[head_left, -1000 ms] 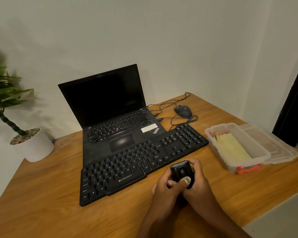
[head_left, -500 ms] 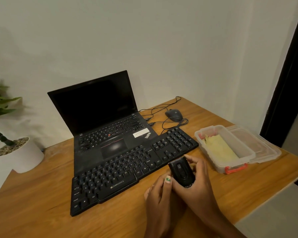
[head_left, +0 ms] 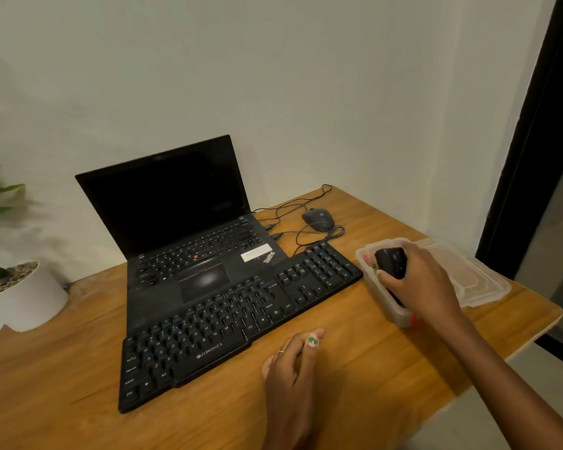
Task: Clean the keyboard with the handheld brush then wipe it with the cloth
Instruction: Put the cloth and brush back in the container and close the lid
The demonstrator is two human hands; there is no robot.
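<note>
- Right hand (head_left: 426, 280): fingers curl round the black handheld brush (head_left: 391, 263) and hold it over the clear plastic box (head_left: 384, 298), which sits just right of the keyboard (head_left: 238, 316).
- Left hand (head_left: 293, 362): rests on the counter (head_left: 355, 362) just in front of the keyboard, fingers loosely bent, gripping nothing.
- Keyboard: lies flat on the counter, its far edge touching the front of the open laptop (head_left: 189, 235); neither hand is on it.
- Cloth: not visible; the right hand hides the inside of the box, so its presence there cannot be confirmed.
- Box lid (head_left: 468, 277): lies beyond the box, on the side away from the keyboard.
- Step in hand, as judged: the brush appears to be going into, or coming out of, the box; which one cannot be told.
- Next move, as judged: if brushing is finished, release the brush in the box, take the cloth, and carry it left to the keyboard for wiping.
</note>
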